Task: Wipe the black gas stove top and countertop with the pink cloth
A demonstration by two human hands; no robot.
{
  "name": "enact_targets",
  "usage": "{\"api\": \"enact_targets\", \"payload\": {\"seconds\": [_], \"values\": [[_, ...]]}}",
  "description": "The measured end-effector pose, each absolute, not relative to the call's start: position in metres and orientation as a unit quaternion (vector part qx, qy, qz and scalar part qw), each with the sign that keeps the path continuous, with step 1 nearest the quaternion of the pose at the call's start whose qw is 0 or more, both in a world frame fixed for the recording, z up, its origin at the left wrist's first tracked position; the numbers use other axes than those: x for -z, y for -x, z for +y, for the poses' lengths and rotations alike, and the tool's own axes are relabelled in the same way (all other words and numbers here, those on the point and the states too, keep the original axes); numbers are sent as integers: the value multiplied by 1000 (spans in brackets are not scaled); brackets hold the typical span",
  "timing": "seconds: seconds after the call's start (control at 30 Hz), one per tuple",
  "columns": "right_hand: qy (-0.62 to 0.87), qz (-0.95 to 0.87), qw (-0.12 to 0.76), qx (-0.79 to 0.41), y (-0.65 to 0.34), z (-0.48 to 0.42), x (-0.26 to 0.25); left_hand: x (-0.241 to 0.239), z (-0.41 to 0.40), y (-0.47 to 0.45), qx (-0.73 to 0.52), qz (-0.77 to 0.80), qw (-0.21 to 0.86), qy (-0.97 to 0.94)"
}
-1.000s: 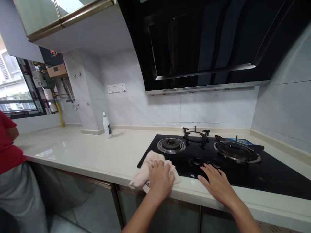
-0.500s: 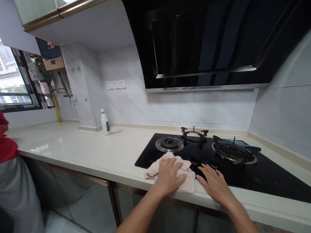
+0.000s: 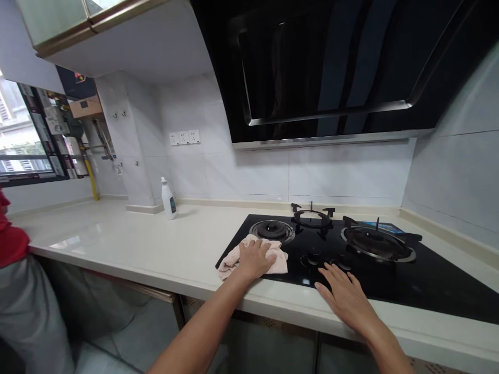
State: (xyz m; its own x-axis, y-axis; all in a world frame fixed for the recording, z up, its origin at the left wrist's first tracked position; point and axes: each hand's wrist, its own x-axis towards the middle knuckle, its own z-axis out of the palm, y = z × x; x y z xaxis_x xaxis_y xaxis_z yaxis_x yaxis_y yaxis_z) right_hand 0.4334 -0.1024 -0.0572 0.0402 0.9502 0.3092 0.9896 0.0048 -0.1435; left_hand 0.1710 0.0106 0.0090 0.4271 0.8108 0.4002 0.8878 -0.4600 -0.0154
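Observation:
My left hand (image 3: 254, 258) presses a crumpled pale pink cloth (image 3: 277, 261) onto the front left corner of the black glass gas hob (image 3: 409, 280), just in front of the left burner (image 3: 272, 230). Its fingers curl over the cloth. My right hand (image 3: 345, 295) lies flat, fingers spread, on the hob's front edge near the control knobs (image 3: 314, 256), holding nothing.
A loose pan support (image 3: 312, 215) and a right burner (image 3: 376, 243) sit further back on the hob. A white bottle (image 3: 169, 199) stands by the wall on the cream counter (image 3: 136, 244). A black extractor hood (image 3: 331, 67) hangs overhead. Another person in red (image 3: 11, 244) stands at the far left.
My left hand has slid the cloth from the counter's front edge up and back onto the hob's left corner, after a sweep to the right. My right hand has stayed put.

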Motion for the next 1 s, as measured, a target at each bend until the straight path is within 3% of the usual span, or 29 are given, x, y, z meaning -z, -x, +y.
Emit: {"api": "enact_targets", "payload": {"seconds": [0.6, 1.0], "values": [[693, -691, 188, 86, -438, -105, 67, -11, 78, -209, 110, -543, 48, 831], [691, -693, 191, 74, -436, -106, 60, -8, 78, -203, 141, -529, 78, 833]]}}
